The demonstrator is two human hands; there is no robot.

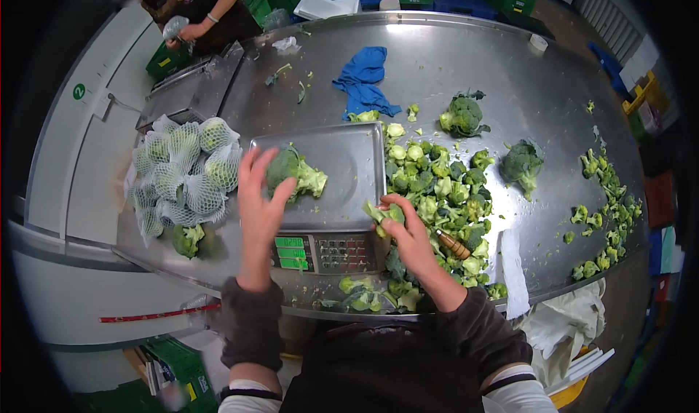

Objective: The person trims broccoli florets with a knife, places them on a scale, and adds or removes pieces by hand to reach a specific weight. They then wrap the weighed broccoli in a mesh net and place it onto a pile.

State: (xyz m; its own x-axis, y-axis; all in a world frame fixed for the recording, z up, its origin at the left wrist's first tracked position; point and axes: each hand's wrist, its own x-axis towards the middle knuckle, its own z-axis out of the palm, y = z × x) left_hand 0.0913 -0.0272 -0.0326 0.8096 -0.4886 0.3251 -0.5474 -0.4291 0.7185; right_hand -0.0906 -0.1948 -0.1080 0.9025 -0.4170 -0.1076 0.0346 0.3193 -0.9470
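Observation:
On the steel tray (368, 187) of a digital scale lies a head of broccoli (285, 167), its cut stem pointing right. My left hand (262, 195) is at its left side, slightly blurred, fingers spread and not wrapped round it. Below the tray, the scale's display (291, 253) glows green. At the tray's front right corner, my right hand (411, 235) pinches a small broccoli piece (387, 216) between thumb and fingers. Beside that hand, a wooden-handled knife (453, 244) rests on a heap of cut broccoli florets (444, 187), its blade mostly hidden.
Vegetables in white foam netting (186, 165) pile up left of the scale. Two broccoli heads (464, 114) sit behind the heap, near a blue cloth (364, 78). More florets (611, 209) line the right edge. A white cloth (513, 271) overhangs the front. Another person (204, 13) stands back left.

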